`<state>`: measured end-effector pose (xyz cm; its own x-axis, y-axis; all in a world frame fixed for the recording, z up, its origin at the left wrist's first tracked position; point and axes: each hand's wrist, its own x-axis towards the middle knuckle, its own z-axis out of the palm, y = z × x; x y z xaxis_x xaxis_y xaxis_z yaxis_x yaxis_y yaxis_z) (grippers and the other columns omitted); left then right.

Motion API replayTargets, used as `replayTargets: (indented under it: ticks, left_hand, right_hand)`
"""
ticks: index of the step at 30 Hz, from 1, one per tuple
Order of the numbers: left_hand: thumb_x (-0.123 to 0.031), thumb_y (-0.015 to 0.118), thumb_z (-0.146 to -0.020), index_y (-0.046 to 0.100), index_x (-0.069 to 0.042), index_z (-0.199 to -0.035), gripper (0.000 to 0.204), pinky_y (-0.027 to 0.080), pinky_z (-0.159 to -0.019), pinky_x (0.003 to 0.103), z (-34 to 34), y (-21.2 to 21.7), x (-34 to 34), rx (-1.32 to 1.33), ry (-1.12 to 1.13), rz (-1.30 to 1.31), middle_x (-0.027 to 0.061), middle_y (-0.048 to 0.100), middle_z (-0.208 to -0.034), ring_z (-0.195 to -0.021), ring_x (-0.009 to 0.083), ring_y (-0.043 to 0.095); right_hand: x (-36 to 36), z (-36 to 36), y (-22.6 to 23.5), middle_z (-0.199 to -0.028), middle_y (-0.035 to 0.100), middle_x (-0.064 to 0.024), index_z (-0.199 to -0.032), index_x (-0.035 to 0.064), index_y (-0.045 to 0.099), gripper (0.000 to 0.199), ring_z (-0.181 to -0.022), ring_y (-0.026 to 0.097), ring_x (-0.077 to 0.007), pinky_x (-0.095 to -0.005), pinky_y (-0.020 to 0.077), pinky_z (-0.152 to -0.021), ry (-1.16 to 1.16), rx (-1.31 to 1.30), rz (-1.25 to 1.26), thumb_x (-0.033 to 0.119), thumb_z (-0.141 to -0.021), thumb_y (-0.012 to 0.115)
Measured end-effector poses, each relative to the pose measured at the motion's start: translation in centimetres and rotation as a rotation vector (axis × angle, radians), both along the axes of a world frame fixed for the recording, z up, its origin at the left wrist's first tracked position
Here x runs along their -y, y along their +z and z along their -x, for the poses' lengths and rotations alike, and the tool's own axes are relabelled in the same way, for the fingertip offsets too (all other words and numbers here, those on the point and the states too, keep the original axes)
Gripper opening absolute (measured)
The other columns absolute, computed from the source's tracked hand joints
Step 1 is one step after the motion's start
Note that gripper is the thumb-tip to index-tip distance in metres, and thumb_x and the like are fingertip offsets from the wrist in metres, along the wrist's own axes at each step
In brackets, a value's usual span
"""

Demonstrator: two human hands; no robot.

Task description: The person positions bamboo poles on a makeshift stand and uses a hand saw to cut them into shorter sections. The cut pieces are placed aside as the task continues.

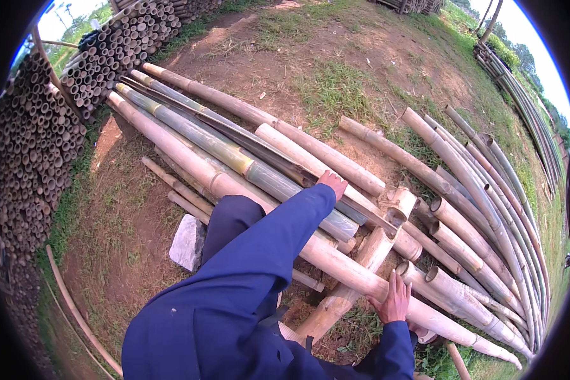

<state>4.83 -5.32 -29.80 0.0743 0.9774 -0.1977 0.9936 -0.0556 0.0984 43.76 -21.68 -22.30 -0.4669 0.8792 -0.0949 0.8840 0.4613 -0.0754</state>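
Note:
My left hand [334, 183] reaches across the poles, its fingers curled over a split bamboo pole [360, 204]. This split pole has a dark hollow side and lies lengthwise among whole poles, its near end by a cut, open bamboo piece [396, 216]. My right hand [394, 300] lies on a thick pale bamboo pole [337, 261], fingers stretched out and thumb apart. That pale pole runs from the far left to the lower right, passing over a crosswise bamboo log [342, 301]. Beside it lies a green bamboo pole [269, 177].
More bamboo poles [465, 250] lie bundled at the right. Tall stacks of cut bamboo [35, 133] stand at the left. A pale stone block [187, 243] sits beside my knee [231, 215]. Long poles [519, 101] lean at the far right. Grass patches and brown soil [278, 69] cover the ground.

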Motion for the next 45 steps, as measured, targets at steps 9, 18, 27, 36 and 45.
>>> replayTargets:
  ticks: [9,18,27,36,45]
  left_hand:
    - [-0.02,0.056,-0.096,0.069,-0.011,-0.109,0.02,0.056,-0.087,0.047,4.4,-0.1,2.6,-0.153,-0.26,-0.081,0.0134,0.072,-0.113,-0.107,0.0312,0.07]
    - [-0.021,0.062,-0.091,0.058,-0.01,-0.116,0.027,0.057,-0.08,0.051,6.0,12.0,9.9,-0.03,-0.457,-0.192,0.016,0.07,-0.105,-0.098,0.0346,0.072]
    - [-0.048,0.073,-0.081,0.072,-0.012,-0.116,0.049,0.056,-0.089,0.051,20.5,11.4,14.7,-0.099,-0.091,0.226,0.0181,0.075,-0.102,-0.101,0.0376,0.072]
    - [-0.049,0.071,-0.082,0.068,-0.01,-0.11,0.048,0.057,-0.082,0.052,23.7,9.1,17.7,-0.088,-0.075,0.069,0.0212,0.073,-0.097,-0.094,0.0391,0.072]
    - [-0.037,0.074,-0.078,0.071,-0.016,-0.111,0.039,0.048,-0.101,0.045,29.3,4.4,19.7,-0.115,0.115,0.049,0.0141,0.074,-0.106,-0.109,0.0337,0.068]
  right_hand:
    - [-5.0,13.9,5.2,-0.15,0.049,-0.0187,-0.153,0.0043,0.042,0.085,-0.139,0.047,-0.0363,-0.049,0.0338,-0.119,0.191,-0.342,-0.141,0.032,-0.083,0.081]
    - [-8.4,20.9,9.8,-0.096,0.072,-0.0213,-0.112,0.0051,0.063,0.048,-0.094,0.07,-0.0414,-0.0534,0.0537,-0.079,0.129,0.11,0.101,0.042,-0.084,0.078]
    - [-5.1,14.4,2.3,-0.084,0.07,-0.0226,-0.1,0.0083,0.058,0.026,-0.082,0.069,-0.045,-0.0543,0.0527,-0.071,0.214,-0.173,-0.075,0.016,-0.081,0.074]
    - [-4.2,16.2,2.9,-0.092,0.073,-0.0207,-0.102,0.0086,0.061,0.025,-0.082,0.071,-0.0438,-0.0529,0.0556,-0.074,0.214,-0.17,-0.038,0.014,-0.08,0.071]
    - [-2.7,22.7,2.1,-0.091,0.072,-0.0243,-0.103,0.0063,0.06,0.029,-0.086,0.07,-0.0464,-0.0561,0.0547,-0.075,0.267,-0.144,0.09,0.024,-0.085,0.075]
